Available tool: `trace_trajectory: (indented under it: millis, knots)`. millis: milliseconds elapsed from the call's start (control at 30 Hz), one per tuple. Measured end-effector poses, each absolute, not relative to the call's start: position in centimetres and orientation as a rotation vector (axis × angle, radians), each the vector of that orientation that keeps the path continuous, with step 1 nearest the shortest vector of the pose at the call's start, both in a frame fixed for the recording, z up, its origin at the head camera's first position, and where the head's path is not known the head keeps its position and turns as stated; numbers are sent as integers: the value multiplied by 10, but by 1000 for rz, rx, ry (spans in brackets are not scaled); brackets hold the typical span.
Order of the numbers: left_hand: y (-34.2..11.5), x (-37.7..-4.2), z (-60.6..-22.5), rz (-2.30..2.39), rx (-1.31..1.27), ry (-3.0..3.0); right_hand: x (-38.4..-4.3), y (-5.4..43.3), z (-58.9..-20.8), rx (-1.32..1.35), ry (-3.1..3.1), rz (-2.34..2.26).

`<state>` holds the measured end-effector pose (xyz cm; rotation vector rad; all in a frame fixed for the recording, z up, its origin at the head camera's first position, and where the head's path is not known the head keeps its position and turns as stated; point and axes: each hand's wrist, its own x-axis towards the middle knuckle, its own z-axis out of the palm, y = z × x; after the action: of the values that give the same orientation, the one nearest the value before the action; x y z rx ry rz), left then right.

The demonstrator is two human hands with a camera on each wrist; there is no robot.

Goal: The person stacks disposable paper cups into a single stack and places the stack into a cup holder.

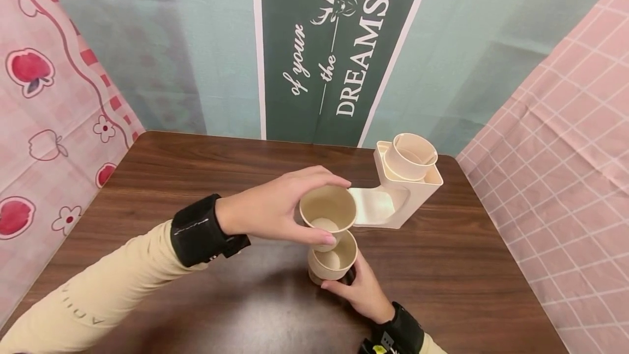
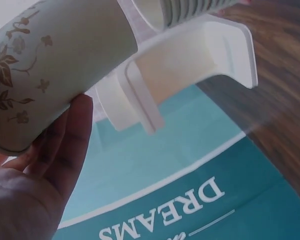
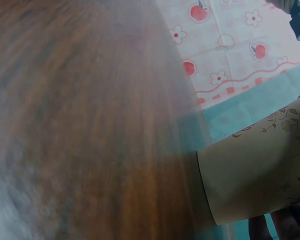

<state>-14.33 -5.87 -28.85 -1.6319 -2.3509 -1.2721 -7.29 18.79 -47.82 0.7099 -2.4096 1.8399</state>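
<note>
My left hand (image 1: pixel 290 201) grips a beige paper cup (image 1: pixel 314 204) between thumb and fingers, tilted so its mouth faces me. Brown floral print shows on this cup (image 2: pixel 65 65) in the left wrist view. Right below it, my right hand (image 1: pixel 361 288) holds a stack of paper cups (image 1: pixel 324 272). Several stacked rims of that stack (image 2: pixel 190 10) line up at the top of the left wrist view. The upper cup's base overlaps the mouth of the stack in the head view; whether they touch I cannot tell. A flower-printed cup (image 3: pixel 255 170) appears in the right wrist view, fingers under it.
A cream-coloured stand (image 1: pixel 413 198) with a round ring (image 1: pixel 413 154) on top stands at the back right of the dark wood table (image 1: pixel 236 160). Printed cloths hang behind and at both sides of the table.
</note>
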Motion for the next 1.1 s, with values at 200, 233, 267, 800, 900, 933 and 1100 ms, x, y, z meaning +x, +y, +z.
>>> trace_trajectory:
  millis: [200, 233, 267, 800, 900, 933, 1100]
  knots:
    - [-46, -140, -296, -1271, -1695, -2376, -73, 188, -478, 754, -2390, 1856]
    - [-44, -139, -297, -1267, -1702, -2390, -73, 188, -478, 753, -2390, 1859]
    - [-43, -138, -299, -1262, -1706, -2407, -73, 188, -478, 752, -2391, 1859]
    - [-32, -136, -326, -1241, -1719, -2488, -74, 190, -479, 793, -2393, 1851]
    - [-32, -136, -333, -1209, -1719, -2508, -74, 190, -479, 797, -2386, 1842]
    - [-31, -136, -335, -1195, -1720, -2513, -74, 190, -479, 798, -2381, 1847]
    - [-30, -136, -345, -1151, -1726, -2534, -74, 189, -480, 796, -2367, 1887]
